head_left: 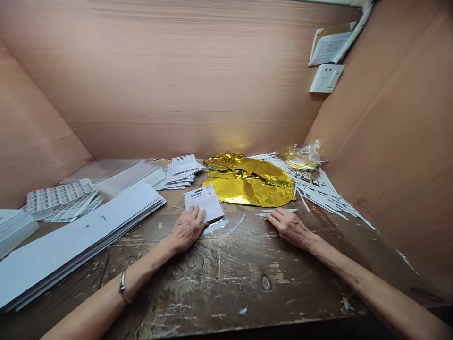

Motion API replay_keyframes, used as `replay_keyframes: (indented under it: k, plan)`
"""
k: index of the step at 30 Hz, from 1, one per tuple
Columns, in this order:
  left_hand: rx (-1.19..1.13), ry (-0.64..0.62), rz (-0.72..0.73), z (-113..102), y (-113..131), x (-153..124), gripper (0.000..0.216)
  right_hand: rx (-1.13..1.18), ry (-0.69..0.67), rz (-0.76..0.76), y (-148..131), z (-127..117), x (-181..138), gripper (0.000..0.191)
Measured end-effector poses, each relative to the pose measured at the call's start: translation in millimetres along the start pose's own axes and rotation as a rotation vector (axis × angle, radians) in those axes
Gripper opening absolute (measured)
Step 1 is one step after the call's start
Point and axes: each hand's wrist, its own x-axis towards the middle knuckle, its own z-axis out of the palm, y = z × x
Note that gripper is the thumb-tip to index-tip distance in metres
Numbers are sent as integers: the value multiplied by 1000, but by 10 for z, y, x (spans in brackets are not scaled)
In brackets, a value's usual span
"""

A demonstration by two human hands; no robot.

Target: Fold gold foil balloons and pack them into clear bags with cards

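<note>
Left hand (187, 229) seemingly steadied packet (213, 206), right hand (288, 226) touched pale slivers (261, 215), grips unclear to me; lifting probably needed pinching.

Widest pass: bare tabletop (219, 288) between your forearms, running to the near edge. Gap from your left hand (189, 229) to your right hand (288, 224): passable, though the card packet (210, 203) and a thin clear strip (238, 225) lie in it. Straight ahead, gold foil (247, 186) blocks table level; open air above, as far as the back wall (177, 85). Left: long white card stack (85, 236) cuts across diagonally. Far right: loose white sticks (329, 198) fan against the right wall (392, 156); bare wood between them and your right forearm.
</note>
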Motion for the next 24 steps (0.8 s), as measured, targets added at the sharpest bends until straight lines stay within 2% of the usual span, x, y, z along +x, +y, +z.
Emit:
replay_keyframes:
  k: [3, 6, 10, 13, 16, 21, 24]
  plan:
    - [27, -46, 32, -40, -2, 32, 34, 36, -49, -47, -210, -87, 54, 32]
    - [31, -119, 73, -112, -23, 77, 34, 127, -183, 33, -271, -208, 244, 31]
    - [98, -207, 92, -198, -35, 132, 33, 550, -430, 77, -144, -308, 552, 27]
    - [121, -212, 93, -221, -28, 144, 34, 731, -477, 109, -107, -336, 628, 23]
    - [122, -203, 78, -265, -25, 142, 34, 634, -413, 71, -215, -363, 553, 10]
    - [107, -226, 43, -546, -44, 220, 32, 199, -320, -91, -518, -410, 425, 25]
    - [83, -248, -3, -749, -64, 312, 36, 41, -259, -162, -627, -388, 431, 21]
